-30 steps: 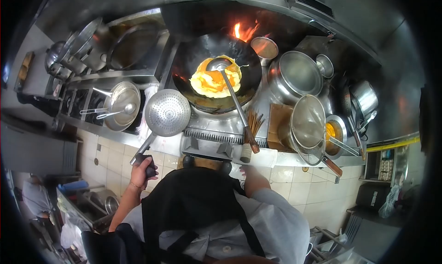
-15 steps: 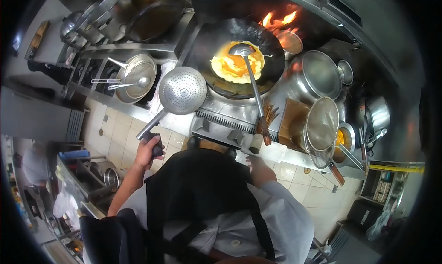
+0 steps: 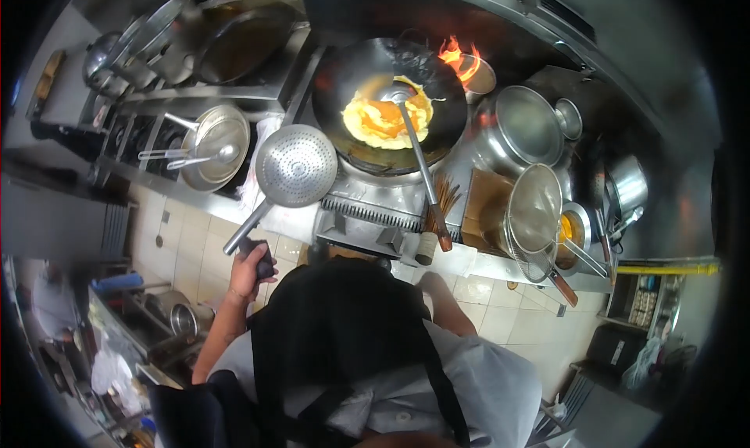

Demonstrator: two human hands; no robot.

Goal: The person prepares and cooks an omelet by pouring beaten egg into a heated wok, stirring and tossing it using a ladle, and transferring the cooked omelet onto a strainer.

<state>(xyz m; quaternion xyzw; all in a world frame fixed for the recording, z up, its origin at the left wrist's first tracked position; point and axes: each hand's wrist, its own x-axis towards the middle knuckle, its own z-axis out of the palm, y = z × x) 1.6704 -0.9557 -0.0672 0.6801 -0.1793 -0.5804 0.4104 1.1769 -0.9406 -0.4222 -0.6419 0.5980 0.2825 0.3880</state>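
Note:
My left hand [image 3: 248,272] is closed around a dark object [image 3: 260,262], beside the handle end of a perforated skimmer [image 3: 297,167] on the stove's left side. A black wok [image 3: 449,96] holds yellow egg [image 3: 366,128] with runny orange patches. Resting in it is a ladle [image 3: 414,135], its wooden handle end over the stove's front edge, with no hand on it. My right hand [image 3: 430,282] is low by the front edge, below that handle. Its fingers are blurred and partly hidden by the apron.
Flames [image 3: 459,61] rise behind the wok's right side. A lidded metal pot [image 3: 530,125], mesh strainers [image 3: 535,206] and a bowl with orange content [image 3: 574,225] stand to the right. Stacked strainers [image 3: 217,147] lie at left. A bamboo brush [image 3: 444,202] is near the front edge.
The view has shifted slightly, moving most things a little left. The flames have changed shape. My right hand's fingers show less clearly. My left hand still grips the dark object.

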